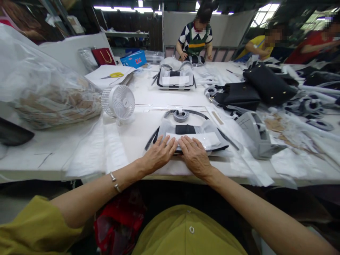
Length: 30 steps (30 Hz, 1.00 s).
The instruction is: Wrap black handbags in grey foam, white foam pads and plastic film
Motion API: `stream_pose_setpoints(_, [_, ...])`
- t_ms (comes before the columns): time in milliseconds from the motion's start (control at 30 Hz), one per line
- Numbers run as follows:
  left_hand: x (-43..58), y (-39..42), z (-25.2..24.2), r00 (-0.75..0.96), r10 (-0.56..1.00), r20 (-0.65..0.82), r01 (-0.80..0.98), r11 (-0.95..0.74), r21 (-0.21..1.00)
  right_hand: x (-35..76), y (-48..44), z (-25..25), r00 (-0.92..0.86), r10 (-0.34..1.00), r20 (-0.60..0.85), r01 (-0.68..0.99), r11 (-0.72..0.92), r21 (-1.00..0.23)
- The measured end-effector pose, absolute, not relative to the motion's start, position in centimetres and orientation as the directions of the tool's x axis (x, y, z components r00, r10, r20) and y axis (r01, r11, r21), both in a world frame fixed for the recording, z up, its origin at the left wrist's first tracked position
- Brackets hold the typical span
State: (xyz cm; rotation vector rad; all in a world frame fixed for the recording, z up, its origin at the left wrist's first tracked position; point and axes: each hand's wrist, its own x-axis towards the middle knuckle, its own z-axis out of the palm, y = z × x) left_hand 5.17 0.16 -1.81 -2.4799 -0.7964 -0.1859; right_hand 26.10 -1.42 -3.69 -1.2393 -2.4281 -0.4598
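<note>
A black handbag [224,143] lies flat on the table in front of me, mostly covered by white wrapping sheet. A white paper strip [209,139] runs across its near part, and a black strap or flap piece [185,129] shows in the middle. Beyond it, the handle curves around a wrapped ring-shaped coil [181,115]. My left hand [161,153] rests on the near edge of the wrapping, fingers stretched out. Beside it, almost touching at the fingertips, my right hand [195,156] lies flat on the same strip. Both thumbs are mostly hidden.
A white fan [118,102] and a large clear plastic bag [53,88] stand at left. Yellow scissors [114,75] lie behind them. A grey tape dispenser [256,134] and black handbags [269,83] are at right. Across the table, a person handles another bag.
</note>
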Motion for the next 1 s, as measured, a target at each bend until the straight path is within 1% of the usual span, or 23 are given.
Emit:
stream_pose_setpoints(133, [6.1,-0.1,-1.7,0.827,0.508,0.242,0.554,-0.663,-0.503,26.0,-1.3,-3.6,-0.536,0.705,0.465,0.823,0.56,0.099])
stream_pose_setpoints(267, [6.0,0.4,-1.1,0.848,0.486,0.214,0.521,-0.685,-0.509,25.5,-1.5,-2.8,-0.518,0.735,0.437,0.834,0.547,0.069])
stream_pose_setpoints(333, [6.0,0.7,-0.2,0.848,0.494,0.19,0.521,-0.714,-0.467,25.3,-1.5,-2.4,-0.499,0.752,0.431,0.845,0.532,0.051])
stream_pose_setpoints(433, [6.2,1.4,1.4,0.84,0.526,0.135,0.535,-0.759,-0.372,25.4,-1.2,-1.9,-0.47,0.763,0.444,0.859,0.512,0.03])
stream_pose_setpoints(500, [6.4,1.8,2.4,0.835,0.539,0.109,0.543,-0.777,-0.319,25.6,-0.8,-1.5,-0.461,0.759,0.46,0.864,0.502,0.04])
stream_pose_setpoints(567, [6.7,1.9,3.1,0.838,0.535,0.111,0.542,-0.788,-0.292,26.0,-0.4,-1.1,-0.467,0.749,0.471,0.864,0.5,0.061])
stream_pose_setpoints(667, [7.1,1.4,2.9,0.84,0.513,0.177,0.542,-0.778,-0.318,26.4,0.0,-0.8,-0.502,0.722,0.476,0.845,0.527,0.092])
stream_pose_setpoints(733, [7.1,1.1,1.9,0.813,0.512,0.277,0.582,-0.725,-0.368,26.6,0.5,-1.1,-0.529,0.695,0.486,0.828,0.548,0.117])
stream_pose_setpoints(800, [7.1,1.1,0.3,0.793,0.452,0.408,0.606,-0.656,-0.45,26.6,1.0,-1.7,-0.542,0.671,0.506,0.821,0.551,0.149])
stream_pose_setpoints(900, [7.0,1.4,-1.9,0.795,0.323,0.514,0.595,-0.583,-0.553,26.4,1.5,-2.7,-0.54,0.653,0.532,0.822,0.546,0.163])
stream_pose_setpoints(933, [7.1,1.5,-2.4,0.791,0.3,0.534,0.598,-0.564,-0.569,26.3,1.6,-2.9,-0.535,0.653,0.536,0.823,0.545,0.158])
stream_pose_setpoints(1000, [7.2,1.7,-3.1,0.767,0.302,0.566,0.629,-0.529,-0.57,26.2,1.7,-3.0,-0.531,0.652,0.541,0.824,0.548,0.147])
